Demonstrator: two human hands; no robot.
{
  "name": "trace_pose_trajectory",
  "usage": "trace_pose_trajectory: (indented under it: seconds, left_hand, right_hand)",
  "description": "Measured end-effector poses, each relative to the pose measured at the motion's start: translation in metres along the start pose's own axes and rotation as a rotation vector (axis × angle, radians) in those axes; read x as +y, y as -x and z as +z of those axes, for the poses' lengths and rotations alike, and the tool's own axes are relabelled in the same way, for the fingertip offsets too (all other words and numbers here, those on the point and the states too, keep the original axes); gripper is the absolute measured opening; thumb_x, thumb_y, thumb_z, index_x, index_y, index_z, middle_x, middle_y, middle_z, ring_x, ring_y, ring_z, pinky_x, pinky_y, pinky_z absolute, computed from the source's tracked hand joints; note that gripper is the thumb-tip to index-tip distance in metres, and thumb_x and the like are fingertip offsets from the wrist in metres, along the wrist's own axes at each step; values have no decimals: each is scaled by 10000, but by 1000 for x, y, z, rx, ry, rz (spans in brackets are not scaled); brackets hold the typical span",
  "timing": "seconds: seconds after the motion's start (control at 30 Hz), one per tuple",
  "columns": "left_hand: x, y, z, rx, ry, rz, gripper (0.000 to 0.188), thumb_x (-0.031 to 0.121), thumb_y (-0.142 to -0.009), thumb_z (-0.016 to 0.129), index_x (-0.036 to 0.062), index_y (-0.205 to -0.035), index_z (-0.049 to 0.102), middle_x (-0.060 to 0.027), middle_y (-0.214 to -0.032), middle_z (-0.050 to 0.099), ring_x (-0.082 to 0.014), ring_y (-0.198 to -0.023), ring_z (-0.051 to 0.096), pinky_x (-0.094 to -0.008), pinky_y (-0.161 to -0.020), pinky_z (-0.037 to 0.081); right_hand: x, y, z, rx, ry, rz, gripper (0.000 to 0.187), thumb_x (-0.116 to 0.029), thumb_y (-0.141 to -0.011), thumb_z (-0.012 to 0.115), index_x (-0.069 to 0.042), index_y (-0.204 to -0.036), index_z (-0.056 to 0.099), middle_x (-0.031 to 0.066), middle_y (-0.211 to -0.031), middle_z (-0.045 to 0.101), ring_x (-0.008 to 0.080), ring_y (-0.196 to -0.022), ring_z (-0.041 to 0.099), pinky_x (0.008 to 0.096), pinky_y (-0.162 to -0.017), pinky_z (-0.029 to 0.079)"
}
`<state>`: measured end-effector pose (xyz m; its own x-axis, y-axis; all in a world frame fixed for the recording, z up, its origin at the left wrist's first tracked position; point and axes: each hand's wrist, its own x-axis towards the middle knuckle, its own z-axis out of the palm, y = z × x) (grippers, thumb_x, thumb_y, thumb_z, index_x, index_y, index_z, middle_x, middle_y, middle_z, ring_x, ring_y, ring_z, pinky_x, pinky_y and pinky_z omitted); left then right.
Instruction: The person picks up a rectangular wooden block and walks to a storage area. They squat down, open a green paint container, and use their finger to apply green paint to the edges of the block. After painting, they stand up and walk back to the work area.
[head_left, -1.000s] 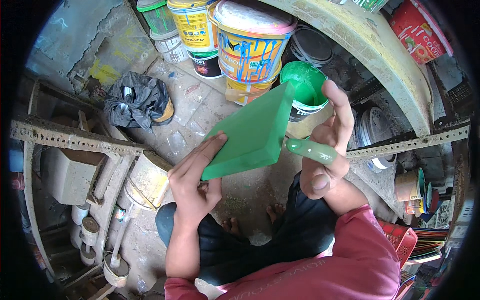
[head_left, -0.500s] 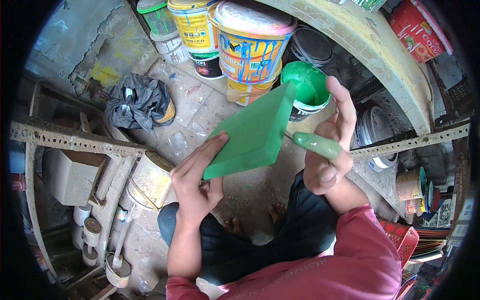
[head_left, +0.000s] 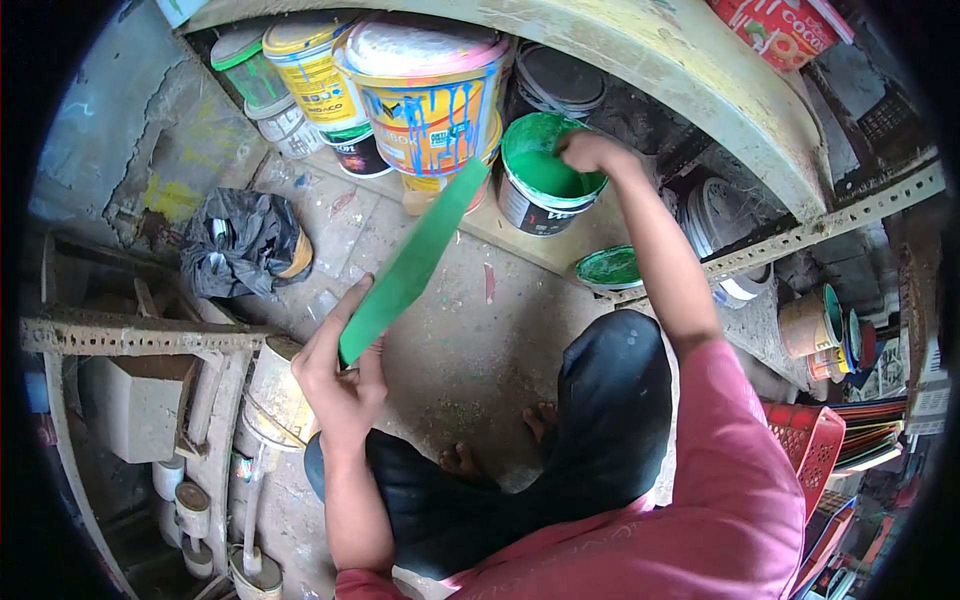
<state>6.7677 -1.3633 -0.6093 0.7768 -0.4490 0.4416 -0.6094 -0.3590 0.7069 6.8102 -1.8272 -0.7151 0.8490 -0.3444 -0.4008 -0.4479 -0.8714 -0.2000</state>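
Observation:
My left hand [head_left: 340, 385] grips the lower end of a flat green slab [head_left: 412, 268], which is tilted and seen nearly edge-on. Its thumb and fingers lie on opposite faces of the slab. My right hand [head_left: 597, 153] reaches over the rim of an open paint bucket [head_left: 530, 208], fingers bent downward inside it. The bucket holds green paint [head_left: 543, 176]. Those fingertips are dark and blurred, so whether they touch the paint is unclear. A green-coated lid [head_left: 607, 267] lies just below the bucket, near my right forearm.
Stacked paint pails [head_left: 425, 105] stand left of the open bucket, under a curved shelf edge [head_left: 640, 45]. A black plastic bag [head_left: 240, 245] sits on the floor at left. Perforated metal rails [head_left: 150, 335] run on both sides. A red crate [head_left: 805, 445] stands at right.
My right hand, with green paint on a finger, has moved from beside the slab into the bucket. The slab has turned more edge-on and shifted left. The lid has come into sight.

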Motion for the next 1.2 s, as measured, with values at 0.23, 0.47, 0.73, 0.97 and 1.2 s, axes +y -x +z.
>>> trace_pose_trajectory:
  seconds: [0.23,0.47,0.73,0.97,1.2]
  left_hand:
    - [5,8,-5,-66,12,-134,357,-76,-826,651,-59,-1181,675,-225,-1135,724,-326,-1069,719,-364,-933,538]
    - [-1,13,-12,-85,-38,-216,363,-62,-824,660,-58,-1187,674,-217,-1139,726,-321,-1067,721,-360,-922,541]
    - [-7,3,-8,-120,-24,-234,331,-26,-858,692,-51,-1187,679,-203,-1129,733,-292,-1051,727,-353,-909,543]
    - [-14,2,-12,-128,4,-279,325,-19,-861,700,-49,-1184,681,-203,-1116,735,-282,-1030,732,-348,-899,544]
    - [-17,1,-14,-116,2,-266,322,-22,-859,702,-52,-1179,680,-202,-1109,737,-275,-1024,735,-341,-896,542]
  right_hand:
    - [27,-118,59,-538,248,146,462,-195,-738,714,-108,-1191,694,162,-1317,637,278,-1199,610,431,-1008,454]
    - [19,-100,57,-523,17,354,550,-194,-679,786,-123,-1218,700,159,-1369,620,242,-1252,601,384,-1044,452]
    - [24,-99,64,-530,78,337,546,-188,-674,792,-131,-1211,706,158,-1368,622,231,-1255,603,384,-1036,461]
    - [22,-93,64,-522,136,330,543,-184,-670,796,-138,-1205,711,158,-1367,623,221,-1258,604,383,-1030,468]
    - [19,-92,58,-507,178,323,540,-179,-666,801,-146,-1198,716,157,-1365,624,212,-1260,606,382,-1023,476]
